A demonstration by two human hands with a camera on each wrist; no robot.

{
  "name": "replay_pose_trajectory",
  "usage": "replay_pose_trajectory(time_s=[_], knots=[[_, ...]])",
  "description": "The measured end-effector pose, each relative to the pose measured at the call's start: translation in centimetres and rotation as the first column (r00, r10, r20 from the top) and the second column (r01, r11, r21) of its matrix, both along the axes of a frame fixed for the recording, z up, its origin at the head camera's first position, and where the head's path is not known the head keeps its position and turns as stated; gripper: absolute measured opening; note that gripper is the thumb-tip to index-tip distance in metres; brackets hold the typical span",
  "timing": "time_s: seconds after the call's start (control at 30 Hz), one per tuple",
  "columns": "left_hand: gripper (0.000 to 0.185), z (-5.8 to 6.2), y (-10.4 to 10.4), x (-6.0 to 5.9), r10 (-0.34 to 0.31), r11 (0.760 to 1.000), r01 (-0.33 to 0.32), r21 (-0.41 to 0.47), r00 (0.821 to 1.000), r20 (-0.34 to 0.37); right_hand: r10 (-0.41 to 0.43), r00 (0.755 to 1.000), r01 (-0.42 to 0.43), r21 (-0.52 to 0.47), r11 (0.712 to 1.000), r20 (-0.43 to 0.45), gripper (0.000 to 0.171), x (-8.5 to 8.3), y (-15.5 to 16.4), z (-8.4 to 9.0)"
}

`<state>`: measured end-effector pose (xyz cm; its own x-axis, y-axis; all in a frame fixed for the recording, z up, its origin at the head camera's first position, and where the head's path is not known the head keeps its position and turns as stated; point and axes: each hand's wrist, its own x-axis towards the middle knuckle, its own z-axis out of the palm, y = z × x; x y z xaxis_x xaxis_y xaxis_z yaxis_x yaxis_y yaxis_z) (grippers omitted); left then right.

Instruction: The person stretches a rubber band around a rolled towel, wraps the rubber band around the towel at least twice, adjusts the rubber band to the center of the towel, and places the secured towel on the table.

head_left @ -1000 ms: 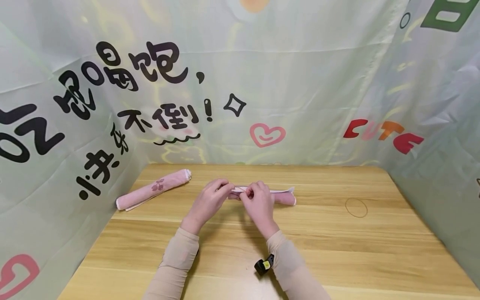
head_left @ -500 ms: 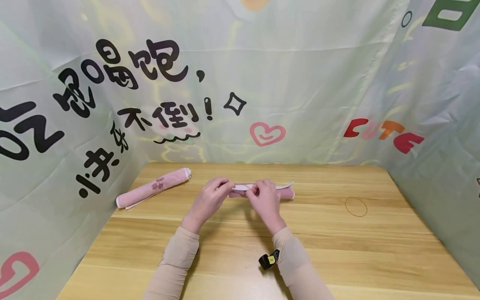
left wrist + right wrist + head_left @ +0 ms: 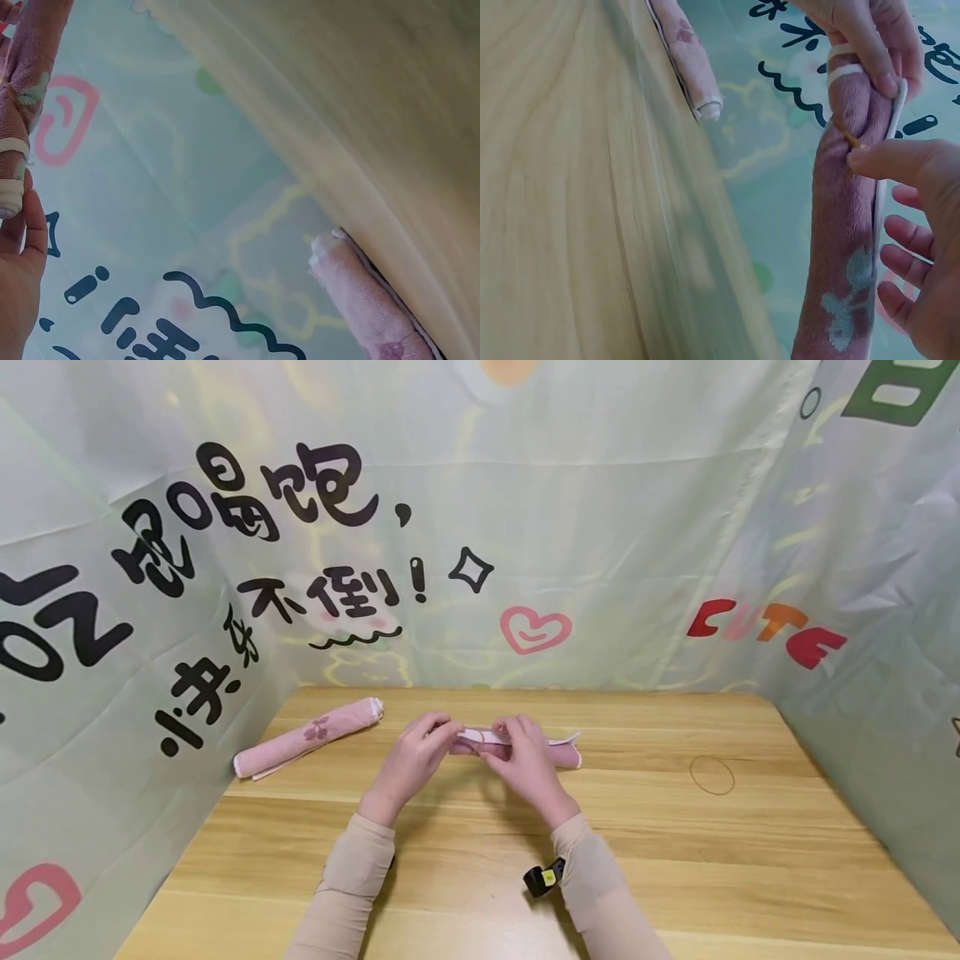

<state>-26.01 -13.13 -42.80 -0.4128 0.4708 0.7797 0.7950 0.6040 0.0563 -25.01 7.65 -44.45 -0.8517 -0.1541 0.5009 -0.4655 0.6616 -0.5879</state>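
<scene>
Head view: a rolled towel (image 3: pixel 517 750) sits mid-table (image 3: pixel 675 860). Left hand (image 3: pixel 411 764) pinches its 9 o'clock end, likely to keep the roll tight; right hand (image 3: pixel 525 760) pinches a band (image 3: pixel 845 136) there. At 10 o'clock lies a second roll (image 3: pixel 307 737).

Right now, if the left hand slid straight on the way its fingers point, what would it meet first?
Probably the right hand: the left hand points along the rolled pink towel both hold, though depth is unclear.
</scene>
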Motion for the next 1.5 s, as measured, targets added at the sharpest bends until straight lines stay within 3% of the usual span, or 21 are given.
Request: replay_pose_trajectory(time_s=[0.1, 0.2, 0.43, 0.8, 0.93, 1.2, 1.5], knots=[[0.017, 0.17, -0.01, 0.06, -0.009, 1.0, 0.009, 0.009, 1.0, 0.012, -0.007, 1.0, 0.007, 0.042, 0.999, 0.005, 0.052, -0.01, 0.21, -0.1], [0.017, 0.26, 0.06, 0.1, -0.02, 1.0, 0.02, 0.013, 1.0, 0.009, 0.009, 1.0, -0.011, 0.07, 0.997, 0.027, 0.056, -0.05, 0.32, -0.28], [0.016, 0.19, 0.21, -0.01, 0.008, 1.0, -0.008, 0.007, 1.0, -0.004, -0.018, 1.0, 0.015, 0.112, 0.994, 0.019, 0.04, -0.1, 0.37, -0.55], [0.029, -0.44, 0.56, -0.06, 0.088, 0.993, -0.08, -0.088, 0.992, 0.089, -0.072, 0.996, 0.079, 0.136, 0.988, -0.055, 0.034, -0.42, 0.3, -0.83], [0.029, -0.43, 0.58, 0.07, 0.125, 0.99, -0.114, -0.089, 0.982, 0.14, -0.068, 0.996, 0.077, 0.146, 0.986, -0.063, 0.035, -0.46, 0.24, -0.81], [0.035, -0.21, 0.52, 0.16, 0.24, 0.967, -0.21, -0.141, 0.939, 0.245, -0.074, 0.992, 0.086, 0.125, 0.988, -0.098, 0.035, -0.56, 0.24, -0.79], [0.032, -0.12, 0.44, 0.27, 0.228, 0.971, -0.188, -0.15, 0.919, 0.32, -0.096, 0.991, 0.108, 0.13, 0.986, -0.097, 0.035, -0.48, 0.27, -0.96]])
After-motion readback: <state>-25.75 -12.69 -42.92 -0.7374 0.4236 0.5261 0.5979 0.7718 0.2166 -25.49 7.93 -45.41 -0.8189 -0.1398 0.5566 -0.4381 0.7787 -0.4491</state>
